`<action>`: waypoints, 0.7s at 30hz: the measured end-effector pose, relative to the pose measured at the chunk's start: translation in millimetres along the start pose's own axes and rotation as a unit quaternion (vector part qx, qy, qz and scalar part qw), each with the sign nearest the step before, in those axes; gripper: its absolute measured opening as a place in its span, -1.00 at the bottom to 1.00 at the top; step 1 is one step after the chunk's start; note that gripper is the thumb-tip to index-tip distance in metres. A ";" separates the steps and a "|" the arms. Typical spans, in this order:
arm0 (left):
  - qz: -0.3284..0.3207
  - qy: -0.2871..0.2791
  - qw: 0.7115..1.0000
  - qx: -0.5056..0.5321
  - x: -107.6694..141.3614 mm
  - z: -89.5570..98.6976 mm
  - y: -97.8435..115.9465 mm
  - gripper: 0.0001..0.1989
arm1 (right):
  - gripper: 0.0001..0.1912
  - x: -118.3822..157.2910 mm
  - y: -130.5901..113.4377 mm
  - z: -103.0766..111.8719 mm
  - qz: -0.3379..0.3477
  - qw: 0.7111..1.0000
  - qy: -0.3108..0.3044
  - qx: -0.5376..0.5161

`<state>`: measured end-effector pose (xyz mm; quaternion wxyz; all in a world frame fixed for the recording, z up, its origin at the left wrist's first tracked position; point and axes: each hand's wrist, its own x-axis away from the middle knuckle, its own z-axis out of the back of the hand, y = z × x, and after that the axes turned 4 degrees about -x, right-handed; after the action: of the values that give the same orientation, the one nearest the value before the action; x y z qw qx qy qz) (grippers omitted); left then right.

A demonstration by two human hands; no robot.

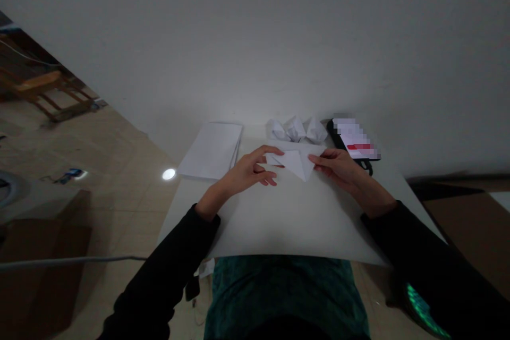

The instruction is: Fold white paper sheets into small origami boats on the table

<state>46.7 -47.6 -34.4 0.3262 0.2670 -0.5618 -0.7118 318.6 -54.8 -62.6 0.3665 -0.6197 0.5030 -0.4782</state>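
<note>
A folded white paper piece [292, 162] with a pointed lower corner is held just above the white table [287, 223]. My left hand [247, 170] pinches its left side between fingers and thumb, and my right hand [334, 167] grips its right side. Behind it sit several folded white paper shapes [297, 129]. To the left of my left hand lies a stack of white paper sheets [211, 151]. A black-cased phone [353, 141] with a pixelated screen lies beyond my right hand.
A white wall [255, 37] rises behind the table. Down to the left are a tiled floor [119, 143], a wooden chair [40, 87], a cardboard box [40, 260] and a grey cable [71, 261]. A brown surface [458, 234] lies beyond the table's right edge.
</note>
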 end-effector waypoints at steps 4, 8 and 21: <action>-0.013 0.011 1.000 -0.006 -1.0 2.8 -2.7 -0.73 | -0.70 4.1 -1.4 -3.7 -0.011 0.998 -0.045 0.038; -0.013 0.026 1.000 -0.008 -0.7 3.6 -3.5 -0.79 | -0.71 5.6 -3.4 -5.4 -0.007 0.998 -0.035 0.056; 0.036 0.024 0.999 0.019 -4.2 4.2 -4.8 -0.75 | -0.69 1.2 -2.8 0.3 0.064 0.993 -0.043 0.090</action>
<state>45.4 -41.1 -38.1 0.3599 0.2694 -0.5764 -0.6824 319.8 -55.3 -59.8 0.4719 -0.5704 0.4803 -0.4703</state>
